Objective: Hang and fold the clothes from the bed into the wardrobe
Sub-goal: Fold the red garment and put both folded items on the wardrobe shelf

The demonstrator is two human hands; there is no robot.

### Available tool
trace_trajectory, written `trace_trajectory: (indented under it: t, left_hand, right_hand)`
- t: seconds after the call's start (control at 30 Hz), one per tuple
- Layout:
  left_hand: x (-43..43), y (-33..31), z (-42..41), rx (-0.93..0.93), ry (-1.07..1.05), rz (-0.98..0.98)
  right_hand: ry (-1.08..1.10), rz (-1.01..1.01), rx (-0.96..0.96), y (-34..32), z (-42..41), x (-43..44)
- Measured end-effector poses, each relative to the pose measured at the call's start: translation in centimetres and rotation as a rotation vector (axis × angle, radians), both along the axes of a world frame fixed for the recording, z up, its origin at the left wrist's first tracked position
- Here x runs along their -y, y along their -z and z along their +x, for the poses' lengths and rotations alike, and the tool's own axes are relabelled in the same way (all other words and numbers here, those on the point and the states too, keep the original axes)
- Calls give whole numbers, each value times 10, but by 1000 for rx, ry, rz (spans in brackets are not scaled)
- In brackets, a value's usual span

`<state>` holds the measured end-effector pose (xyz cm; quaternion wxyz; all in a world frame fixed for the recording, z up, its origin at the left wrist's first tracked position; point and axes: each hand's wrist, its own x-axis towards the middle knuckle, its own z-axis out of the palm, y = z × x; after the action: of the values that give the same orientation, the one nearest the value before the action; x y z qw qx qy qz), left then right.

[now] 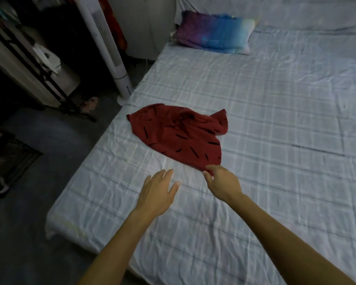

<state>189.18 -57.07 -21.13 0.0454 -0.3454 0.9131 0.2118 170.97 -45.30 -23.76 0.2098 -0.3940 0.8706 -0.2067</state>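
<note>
**Red top caught by its hem on the bed**

My left grip (159, 190) hovers flat and empty over the bed (275, 120), fingers straight. Just ahead and to its right the red garment (179, 136) lies crumpled; I judge it light, limp cloth that will sag wherever lifted. My right grip (222, 182) pinches its near hem; the shoulders look the surer hold.

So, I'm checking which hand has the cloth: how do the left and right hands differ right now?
Grip: the right hand pinches the near edge of the red garment, while the left hand holds nothing.
Fingers: the left hand's are straight and spread, but the right hand's curl toward its thumb.
Place: the right hand is at the garment's edge, and the left hand is apart from it, over the bare bed sheet.
Shared: both are bare and reach forward over the bed sheet.
</note>
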Motion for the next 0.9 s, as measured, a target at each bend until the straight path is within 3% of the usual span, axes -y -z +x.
trace_trajectory:
  t: [0.3, 0.5, 0.7, 0.9]
  left_hand:
    - [120, 134, -68, 65, 143, 50]
    - [178, 240, -106, 196, 257, -73]
    - [219, 310, -148, 149, 360, -214]
    - [234, 347, -166, 188, 372, -222]
  right_hand:
    - [-6, 154, -58, 105, -21, 93]
    - [19, 229, -74, 182, -26, 155]
    - [75, 248, -28, 233, -27, 169]
    - [97, 151, -17, 246, -32, 174]
